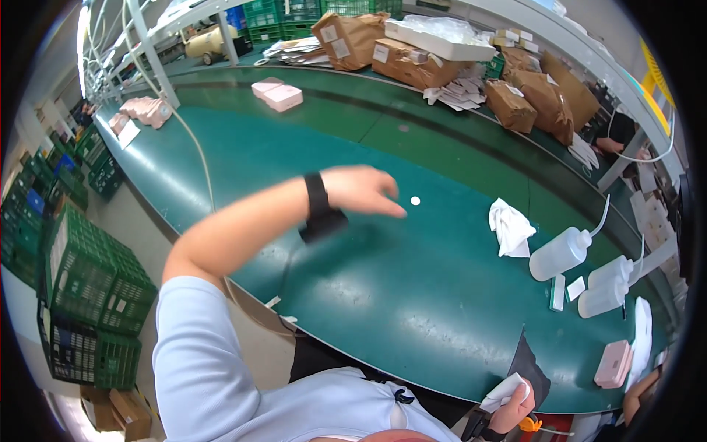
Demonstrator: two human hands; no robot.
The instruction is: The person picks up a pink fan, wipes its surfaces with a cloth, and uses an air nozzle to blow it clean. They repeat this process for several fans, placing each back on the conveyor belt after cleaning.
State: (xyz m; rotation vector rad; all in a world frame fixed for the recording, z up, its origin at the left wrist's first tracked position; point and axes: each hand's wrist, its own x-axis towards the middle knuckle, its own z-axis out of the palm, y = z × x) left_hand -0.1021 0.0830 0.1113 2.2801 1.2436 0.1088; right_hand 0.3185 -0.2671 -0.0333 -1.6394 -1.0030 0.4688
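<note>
My left hand [364,189] is over the green work surface [412,295], a black band round its wrist. Its thumb and fingers are apart and nothing shows between them. Just beyond the fingertips lies a small white disc [415,200]. Down at the near edge, my right hand [513,409] grips a folded white cloth [504,393]. Beside that hand a dark piece of fabric [532,368] lies on the surface. A crumpled white cloth [509,228] sits farther off to the right.
Squeeze bottles [560,255] stand at the right near a small box [557,292]. A pink case [613,364] lies at the near right, by another person's arm [639,396]. More pink cases [278,94] are on the far belt. Brown paper parcels [420,65] line the back; green crates [96,272] fill the left.
</note>
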